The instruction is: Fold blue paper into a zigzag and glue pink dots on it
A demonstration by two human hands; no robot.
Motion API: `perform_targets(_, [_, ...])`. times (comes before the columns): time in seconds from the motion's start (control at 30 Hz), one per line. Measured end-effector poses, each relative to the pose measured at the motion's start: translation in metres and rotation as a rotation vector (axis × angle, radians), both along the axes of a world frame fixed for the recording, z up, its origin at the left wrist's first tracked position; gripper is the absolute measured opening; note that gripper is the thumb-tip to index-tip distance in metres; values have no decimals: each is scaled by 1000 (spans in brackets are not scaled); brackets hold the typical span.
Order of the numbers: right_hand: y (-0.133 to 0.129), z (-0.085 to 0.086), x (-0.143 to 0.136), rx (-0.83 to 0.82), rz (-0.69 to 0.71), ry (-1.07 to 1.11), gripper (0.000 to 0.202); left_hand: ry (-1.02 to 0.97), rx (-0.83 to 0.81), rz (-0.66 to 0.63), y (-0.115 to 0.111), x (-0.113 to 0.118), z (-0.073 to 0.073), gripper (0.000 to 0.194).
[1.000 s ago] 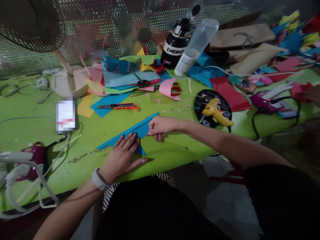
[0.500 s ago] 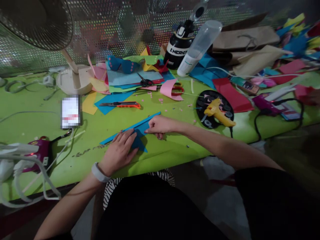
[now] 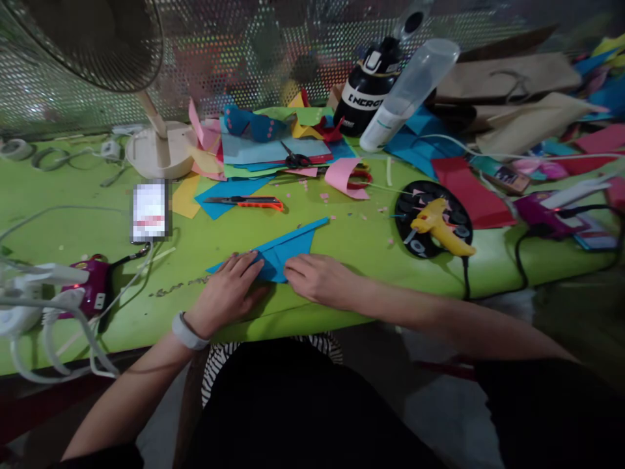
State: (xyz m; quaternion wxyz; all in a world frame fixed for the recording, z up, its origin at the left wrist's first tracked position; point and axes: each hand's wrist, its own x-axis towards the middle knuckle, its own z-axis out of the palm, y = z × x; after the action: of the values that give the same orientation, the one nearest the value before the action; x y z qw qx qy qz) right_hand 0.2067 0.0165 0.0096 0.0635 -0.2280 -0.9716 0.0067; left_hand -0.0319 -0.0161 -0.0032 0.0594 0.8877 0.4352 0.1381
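A folded piece of blue paper (image 3: 293, 247) lies on the green table, a narrow folded strip along its far edge. My left hand (image 3: 232, 283), a pale band on its wrist, lies on the left part of the paper with its fingers spread. At the paper's near right edge is my right hand (image 3: 315, 277), its fingers closed on the paper; the fingertips are partly hidden. Beyond the hands, an orange box cutter (image 3: 254, 202) rests partly on another blue sheet (image 3: 209, 203).
A yellow glue gun (image 3: 442, 228) lies on a black round tray (image 3: 410, 246) at right. Behind stand a black bottle (image 3: 364, 91), a clear bottle (image 3: 410, 91) and a fan (image 3: 161, 150). Scissors (image 3: 295, 158) lie on stacked paper. Power strips with cords are at left (image 3: 90, 286) and right (image 3: 547, 212).
My right hand has moved toward the table's near edge with the paper's near right part, and more of the blue sheet shows. The view has shifted slightly.
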Motion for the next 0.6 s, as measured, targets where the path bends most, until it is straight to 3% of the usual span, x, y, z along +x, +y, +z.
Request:
perform_targets(0.1, [5, -2, -2, -27, 6, 104, 21, 27, 1, 27, 0, 6, 6, 40])
perform_targets(0.23, [8, -2, -3, -178, -43, 218, 22, 42, 0, 75, -2, 14, 9, 19])
perform_targets(0.47, [15, -14, -5, -438, -152, 346, 23, -63, 10, 135, -1, 16, -1, 18])
perform_targets(0.6, [19, -16, -13, -551, -281, 401, 23, -140, -50, 169, 4, 13, -1, 19])
